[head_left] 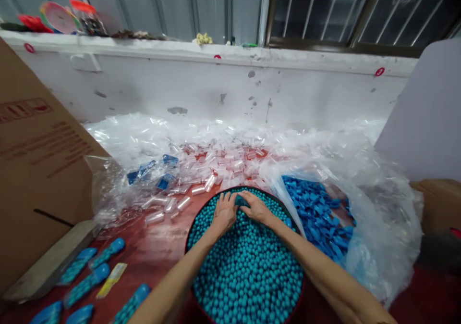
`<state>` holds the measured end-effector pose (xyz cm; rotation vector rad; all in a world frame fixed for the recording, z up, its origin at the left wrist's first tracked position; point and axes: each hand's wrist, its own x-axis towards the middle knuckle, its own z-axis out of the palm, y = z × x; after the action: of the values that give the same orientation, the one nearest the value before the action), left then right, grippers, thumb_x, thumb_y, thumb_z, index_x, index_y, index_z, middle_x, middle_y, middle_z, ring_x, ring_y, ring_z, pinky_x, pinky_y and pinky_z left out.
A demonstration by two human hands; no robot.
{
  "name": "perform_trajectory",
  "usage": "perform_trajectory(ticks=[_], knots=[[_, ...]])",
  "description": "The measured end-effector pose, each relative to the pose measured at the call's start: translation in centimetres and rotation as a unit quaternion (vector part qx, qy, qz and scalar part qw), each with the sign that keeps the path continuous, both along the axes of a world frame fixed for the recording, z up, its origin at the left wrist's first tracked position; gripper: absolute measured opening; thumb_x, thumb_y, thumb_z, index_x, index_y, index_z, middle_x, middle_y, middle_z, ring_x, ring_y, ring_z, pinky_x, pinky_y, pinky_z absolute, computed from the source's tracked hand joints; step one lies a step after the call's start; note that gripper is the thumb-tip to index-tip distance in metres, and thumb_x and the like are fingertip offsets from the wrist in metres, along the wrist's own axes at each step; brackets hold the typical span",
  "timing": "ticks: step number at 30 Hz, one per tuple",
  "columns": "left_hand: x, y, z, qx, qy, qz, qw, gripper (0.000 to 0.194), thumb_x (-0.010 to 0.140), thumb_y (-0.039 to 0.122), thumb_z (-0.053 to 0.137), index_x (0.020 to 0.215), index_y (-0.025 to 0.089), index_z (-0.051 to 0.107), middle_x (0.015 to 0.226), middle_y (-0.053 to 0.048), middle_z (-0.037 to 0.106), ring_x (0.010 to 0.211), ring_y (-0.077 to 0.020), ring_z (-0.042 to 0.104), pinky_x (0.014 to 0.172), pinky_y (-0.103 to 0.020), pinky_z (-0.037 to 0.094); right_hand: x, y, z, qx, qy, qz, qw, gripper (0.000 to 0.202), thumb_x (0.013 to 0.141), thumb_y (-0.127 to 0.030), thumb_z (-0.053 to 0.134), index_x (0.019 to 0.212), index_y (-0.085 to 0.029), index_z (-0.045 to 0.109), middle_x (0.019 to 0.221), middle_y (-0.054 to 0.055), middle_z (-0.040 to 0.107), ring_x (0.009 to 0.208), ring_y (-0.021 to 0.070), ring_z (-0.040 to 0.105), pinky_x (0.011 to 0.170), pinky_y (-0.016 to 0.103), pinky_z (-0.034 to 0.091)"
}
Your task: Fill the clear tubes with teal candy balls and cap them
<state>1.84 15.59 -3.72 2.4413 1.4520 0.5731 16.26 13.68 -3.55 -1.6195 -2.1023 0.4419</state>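
A round, dark-rimmed tub full of small teal balls stands in front of me. Over the upper part of the balls, my left hand and my right hand meet around a small container with teal showing in it. Both hands have their fingers curled against it, the left from one side and the right from the other. Part of the container is hidden by the fingers. Several filled tubes with blue caps lie on the red surface at the lower left.
Clear empty tubes lie scattered beyond the tub. Blue caps fill an open plastic bag on the right. A cardboard box and a grey block stand left. Behind is a white wall; a pale panel rises right.
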Motion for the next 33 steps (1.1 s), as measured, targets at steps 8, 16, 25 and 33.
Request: perform_trajectory(ticks=[8, 16, 25, 33], knots=[[-3.0, -4.6, 1.0, -0.1, -0.189, -0.097, 0.972, 0.028, 0.077, 0.021, 0.043, 0.104, 0.019, 0.05, 0.101, -0.005, 0.055, 0.089, -0.0157, 0.052, 0.082, -0.03, 0.042, 2.3, -4.6, -0.2, -0.088, 0.245, 0.06, 0.964, 0.034, 0.072, -0.022, 0.054, 0.105, -0.017, 0.056, 0.104, 0.005, 0.06, 0.098, 0.0176, 0.053, 0.089, 0.032, 0.038], [-4.4, -6.1, 0.4, -0.149, -0.229, -0.033, 0.961, 0.036, 0.071, 0.016, 0.049, 0.107, 0.018, 0.047, 0.079, -0.001, 0.055, 0.072, -0.0139, 0.053, 0.07, -0.027, 0.043, 3.6, -5.6, 1.6, -0.126, 0.053, 0.028, 0.99, 0.057, 0.065, -0.014, 0.058, 0.119, -0.014, 0.044, 0.115, 0.01, 0.053, 0.104, 0.0215, 0.049, 0.089, 0.033, 0.036], [-4.9, -8.3, 1.5, -0.217, -0.337, -0.011, 0.916, 0.034, 0.072, 0.016, 0.047, 0.105, 0.018, 0.043, 0.083, -0.002, 0.059, 0.075, -0.0135, 0.055, 0.07, -0.027, 0.041, -2.3, -7.0, 3.8, -0.008, 0.1, 0.082, 0.992, 0.032, 0.076, -0.017, 0.049, 0.107, -0.018, 0.054, 0.103, 0.006, 0.059, 0.094, 0.0173, 0.053, 0.085, 0.031, 0.039], [-3.2, -11.6, 1.0, -0.42, -0.526, 0.07, 0.736, 0.038, 0.06, 0.03, 0.064, 0.091, 0.011, 0.053, 0.061, 0.001, 0.056, 0.051, -0.0085, 0.051, 0.052, -0.021, 0.037, -4.0, -11.5, -0.7, -0.159, 0.39, 0.008, 0.907, 0.018, 0.079, -0.026, 0.043, 0.094, -0.018, 0.05, 0.052, -0.007, 0.049, 0.041, 0.009, 0.047, 0.042, 0.02, 0.039]])
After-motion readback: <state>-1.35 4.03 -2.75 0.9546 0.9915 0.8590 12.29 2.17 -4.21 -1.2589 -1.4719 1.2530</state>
